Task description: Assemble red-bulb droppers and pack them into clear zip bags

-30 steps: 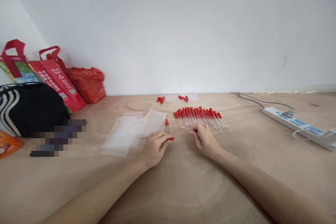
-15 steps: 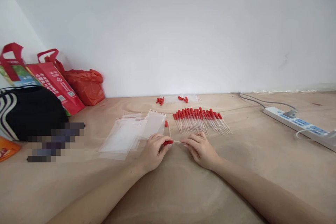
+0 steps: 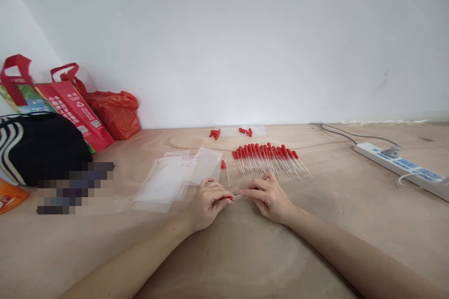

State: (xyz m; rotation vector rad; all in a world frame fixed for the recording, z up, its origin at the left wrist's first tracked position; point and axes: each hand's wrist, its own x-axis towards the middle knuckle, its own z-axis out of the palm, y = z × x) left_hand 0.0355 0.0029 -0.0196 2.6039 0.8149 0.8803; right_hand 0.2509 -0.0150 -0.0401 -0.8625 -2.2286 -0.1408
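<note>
My left hand (image 3: 208, 203) pinches the red bulb (image 3: 230, 198) of a dropper, mostly covered by the fingers. My right hand (image 3: 268, 197) pinches the far end of its clear, thin tube (image 3: 237, 196), so the dropper lies level between both hands. Just beyond them a single red-topped dropper (image 3: 223, 164) rests on the wooden table (image 3: 231, 252). Behind my right hand several droppers (image 3: 264, 152) lie in a row, red bulbs toward the wall. Flat clear zip bags (image 3: 163, 180) overlap to the left of the single dropper.
Near the wall lie loose red bulbs (image 3: 215, 134) and a clear bag (image 3: 229, 131). A white power strip (image 3: 403, 166) with a grey cable is at the right. Red bags (image 3: 114, 112) and a black striped bag (image 3: 45, 149) stand at the left.
My left fingers now cover more of the red bulb, and the held dropper sits slightly lower. The single dropper's tube shows more fully.
</note>
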